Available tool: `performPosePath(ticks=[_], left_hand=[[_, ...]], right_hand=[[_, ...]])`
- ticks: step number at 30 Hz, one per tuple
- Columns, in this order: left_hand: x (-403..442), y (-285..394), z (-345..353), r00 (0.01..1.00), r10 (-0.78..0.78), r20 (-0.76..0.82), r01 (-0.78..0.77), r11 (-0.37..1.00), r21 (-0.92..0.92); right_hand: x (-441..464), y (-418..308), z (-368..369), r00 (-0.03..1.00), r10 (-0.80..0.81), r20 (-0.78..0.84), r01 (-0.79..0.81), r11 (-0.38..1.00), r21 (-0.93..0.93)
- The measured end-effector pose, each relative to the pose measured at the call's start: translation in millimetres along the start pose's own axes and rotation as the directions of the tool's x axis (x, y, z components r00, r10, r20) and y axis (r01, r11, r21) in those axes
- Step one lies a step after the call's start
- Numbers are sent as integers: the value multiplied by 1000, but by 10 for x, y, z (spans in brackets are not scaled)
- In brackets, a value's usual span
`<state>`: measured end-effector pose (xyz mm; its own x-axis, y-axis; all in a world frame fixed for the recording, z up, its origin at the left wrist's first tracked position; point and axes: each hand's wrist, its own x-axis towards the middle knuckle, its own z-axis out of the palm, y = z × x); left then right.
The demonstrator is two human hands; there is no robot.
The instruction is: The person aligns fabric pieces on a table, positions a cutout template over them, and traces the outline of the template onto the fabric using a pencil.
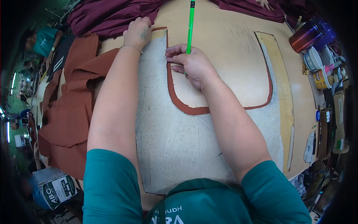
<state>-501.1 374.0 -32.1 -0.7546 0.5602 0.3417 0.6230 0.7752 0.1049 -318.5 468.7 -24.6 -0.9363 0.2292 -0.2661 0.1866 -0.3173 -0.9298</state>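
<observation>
A grey U-shaped pattern board (167, 145) with yellow tape on its edges lies on the table. Rust-brown fabric (190, 109) shows from under it as a strip along the inner curve. My left hand (138, 34) rests on the board's upper left end, fingers pointing away and slightly bent. A green pencil (191, 28) stands upright in my right hand (192, 67), its lower tip near the palm. The fingertips of that hand touch the inner left edge of the board and the brown strip.
Rust-brown fabric pieces (67, 127) lie rumpled on the left. Maroon cloth (108, 16) covers the far edge, where another person's hand (264, 3) shows. A tumbler (305, 35) and tubs (313, 59) stand at right. Another person in a green shirt (46, 41) is at far left.
</observation>
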Motion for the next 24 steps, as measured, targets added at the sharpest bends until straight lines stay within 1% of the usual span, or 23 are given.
performPosePath(ticks=[2, 4, 5, 8, 9, 12, 13, 16, 17, 20, 24], left_hand=[[-68, -189, 66, 986, -7, -164, -10, 995, -100], [-145, -428, 103, 949, -16, -314, -44, 982, -183], [-192, -494, 66, 963, -78, -256, 25, 978, -206], [-246, -665, 23, 987, 17, -161, -43, 986, -161], [-234, -633, -37, 984, 118, -131, -134, 983, -123], [-82, -594, -63, 979, 204, -4, -202, 967, -155], [-54, -580, -72, 977, 199, 79, -192, 978, -85], [5, -600, -82, 965, 218, 149, -219, 976, -10], [-5, -619, -81, 956, 251, 152, -252, 968, -13], [-67, -620, -120, 952, 262, 157, -255, 965, -62], [-84, -637, -92, 953, 279, 114, -275, 960, -52]], right_hand=[[4, -8, -2, 1000, 5, -4, -5, 1000, 15], [10, 4, -5, 1000, 5, -7, -5, 999, 33], [7, 6, 3, 1000, -6, -26, 7, 1000, 30], [-2, 2, 49, 998, -35, -57, 35, 999, -3], [-6, 13, 65, 997, -45, -57, 44, 999, -19], [-16, -3, 82, 997, -58, -57, 56, 998, -32], [-12, 9, 77, 996, -63, -60, 62, 998, -23], [-2, 5, 64, 996, -64, -58, 63, 998, -12], [-7, 12, 59, 997, -60, -58, 59, 998, -5], [10, 34, 35, 997, -66, -43, 66, 998, -13], [4, 25, 49, 997, -51, -50, 50, 998, -30]])
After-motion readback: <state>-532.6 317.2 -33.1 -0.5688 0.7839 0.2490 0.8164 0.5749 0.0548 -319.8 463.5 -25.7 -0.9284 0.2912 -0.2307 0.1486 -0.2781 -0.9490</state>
